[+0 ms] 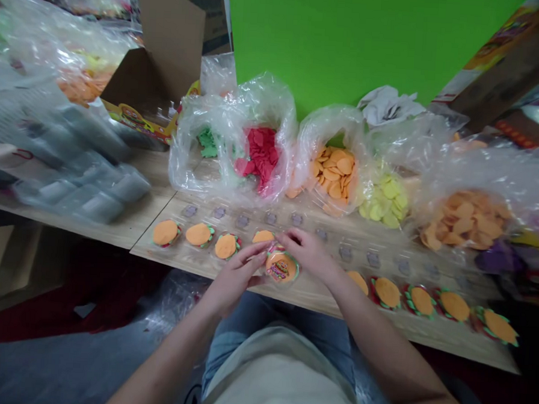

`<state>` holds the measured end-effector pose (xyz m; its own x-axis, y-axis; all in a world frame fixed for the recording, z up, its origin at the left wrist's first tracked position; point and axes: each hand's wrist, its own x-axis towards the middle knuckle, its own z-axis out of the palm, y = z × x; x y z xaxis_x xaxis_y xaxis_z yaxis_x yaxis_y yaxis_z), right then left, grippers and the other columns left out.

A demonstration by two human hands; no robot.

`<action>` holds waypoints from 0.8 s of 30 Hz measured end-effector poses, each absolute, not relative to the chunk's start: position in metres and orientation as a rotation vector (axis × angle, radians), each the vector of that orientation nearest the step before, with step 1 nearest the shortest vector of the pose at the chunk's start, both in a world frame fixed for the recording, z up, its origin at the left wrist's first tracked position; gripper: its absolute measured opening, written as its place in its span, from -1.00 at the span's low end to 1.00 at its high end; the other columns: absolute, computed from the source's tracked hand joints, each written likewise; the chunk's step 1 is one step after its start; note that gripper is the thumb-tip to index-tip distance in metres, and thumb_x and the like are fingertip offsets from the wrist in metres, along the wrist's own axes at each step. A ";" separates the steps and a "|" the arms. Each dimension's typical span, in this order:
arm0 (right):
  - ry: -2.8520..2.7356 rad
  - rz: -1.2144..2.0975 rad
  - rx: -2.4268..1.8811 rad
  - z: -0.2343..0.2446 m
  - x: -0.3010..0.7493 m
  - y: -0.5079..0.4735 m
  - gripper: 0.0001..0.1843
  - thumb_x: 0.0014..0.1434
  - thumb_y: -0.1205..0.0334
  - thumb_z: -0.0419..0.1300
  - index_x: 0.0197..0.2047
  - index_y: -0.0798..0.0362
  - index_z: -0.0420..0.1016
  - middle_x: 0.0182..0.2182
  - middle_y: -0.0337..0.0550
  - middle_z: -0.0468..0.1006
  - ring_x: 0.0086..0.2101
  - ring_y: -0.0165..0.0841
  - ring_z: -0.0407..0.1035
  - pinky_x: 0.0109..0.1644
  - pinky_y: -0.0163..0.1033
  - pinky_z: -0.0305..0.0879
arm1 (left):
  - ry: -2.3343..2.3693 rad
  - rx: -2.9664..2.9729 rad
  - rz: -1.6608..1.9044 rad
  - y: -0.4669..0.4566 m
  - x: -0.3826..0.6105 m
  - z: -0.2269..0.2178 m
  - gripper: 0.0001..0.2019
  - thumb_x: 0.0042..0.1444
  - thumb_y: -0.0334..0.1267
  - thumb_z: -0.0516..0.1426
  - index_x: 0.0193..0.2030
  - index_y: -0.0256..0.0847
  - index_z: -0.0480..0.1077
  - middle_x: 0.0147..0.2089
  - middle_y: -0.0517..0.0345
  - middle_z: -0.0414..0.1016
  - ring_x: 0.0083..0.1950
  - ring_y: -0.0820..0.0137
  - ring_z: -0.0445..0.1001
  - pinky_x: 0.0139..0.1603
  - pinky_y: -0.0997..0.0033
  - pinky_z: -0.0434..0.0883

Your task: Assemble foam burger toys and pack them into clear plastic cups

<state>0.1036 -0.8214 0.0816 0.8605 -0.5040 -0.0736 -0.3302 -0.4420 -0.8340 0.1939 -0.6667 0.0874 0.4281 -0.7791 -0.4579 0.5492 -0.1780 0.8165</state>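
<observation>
Both my hands meet over a small round burger-shaped foam stack (282, 267) at the front of a clear plastic tray (321, 241). My left hand (235, 277) pinches its left edge with thumb and fingers. My right hand (309, 253) rests its curled fingers on its top right edge. Finished stacks (198, 234) with orange tops fill tray pockets to the left, and several more stacks (454, 306) lie to the right.
Open plastic bags stand behind the tray on a wooden table (123, 227): green pieces (207, 142), red pieces (260, 154), orange discs (335, 171), yellow discs (386, 199), more orange discs (464, 224). A cardboard box (163, 64) and stacked clear trays (68, 155) sit left.
</observation>
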 end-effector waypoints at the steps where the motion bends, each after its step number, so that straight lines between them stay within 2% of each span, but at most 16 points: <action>1: 0.598 -0.207 -2.119 0.083 0.104 -0.823 -0.53 0.11 -0.16 -0.01 -0.57 0.06 0.30 -0.64 -0.35 0.25 -0.57 -0.48 0.13 -0.51 -0.36 0.00 | -0.225 1.299 -1.192 -0.668 0.192 0.085 -0.64 -0.04 -0.14 0.19 -0.05 -0.10 0.41 0.02 0.04 0.40 -0.04 0.29 0.39 -0.26 0.42 0.43; 6: 0.527 -0.171 -2.131 0.084 0.095 -0.822 -0.54 0.13 -0.09 -0.01 -0.62 0.07 0.24 -0.66 -0.36 0.19 -0.57 -0.50 0.10 -0.53 -0.37 -0.05 | -0.226 1.343 -1.178 -0.671 0.186 0.078 -0.73 -0.04 -0.16 0.20 -0.18 -0.20 0.46 -0.09 0.04 0.46 -0.15 0.31 0.43 -0.23 0.33 0.45; 10: 0.630 -0.185 -2.074 0.075 0.088 -0.822 -0.51 0.10 -0.13 0.01 -0.66 0.06 0.17 -0.68 -0.37 0.12 -0.60 -0.51 0.05 -0.55 -0.38 -0.07 | -0.200 1.393 -1.133 -0.672 0.182 0.077 -0.75 -0.07 -0.17 0.22 -0.24 -0.23 0.47 -0.23 0.07 0.49 -0.24 0.34 0.44 -0.31 0.38 0.44; 15: 0.786 -0.295 -1.972 0.061 0.081 -0.822 -0.52 0.08 -0.14 0.01 -0.65 0.05 0.16 -0.69 -0.38 0.07 -0.61 -0.52 0.01 -0.56 -0.38 -0.08 | -0.057 1.140 -1.197 -0.668 0.173 0.072 -0.76 -0.08 -0.21 0.24 -0.24 -0.22 0.47 -0.15 0.08 0.49 -0.15 0.41 0.43 -0.13 0.45 0.37; 19: 0.807 -0.332 -1.948 0.058 0.077 -0.814 -0.52 0.10 -0.13 0.01 -0.65 0.05 0.12 -0.69 -0.38 0.05 -0.62 -0.52 0.00 -0.56 -0.38 -0.08 | 0.010 1.148 -1.111 -0.667 0.165 0.063 -0.80 -0.09 -0.20 0.25 -0.32 -0.24 0.47 -0.30 0.14 0.49 -0.33 0.52 0.40 -0.25 0.53 0.34; 24: 0.857 -0.356 -1.970 0.063 0.074 -0.809 -0.51 0.12 -0.15 -0.04 -0.63 0.05 0.23 -0.70 -0.34 0.17 -0.61 -0.48 0.08 -0.53 -0.36 -0.03 | -0.042 1.214 -0.981 -0.678 0.165 0.063 -0.81 -0.09 -0.18 0.23 -0.38 -0.26 0.46 -0.44 0.19 0.45 -0.42 0.53 0.35 -0.32 0.53 0.32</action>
<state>0.0740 -0.8091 0.0633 0.7148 -0.6934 -0.0910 -0.4248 -0.3272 -0.8441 0.1647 -0.6778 0.0627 0.6085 -0.6488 -0.4569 0.6074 0.0103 0.7943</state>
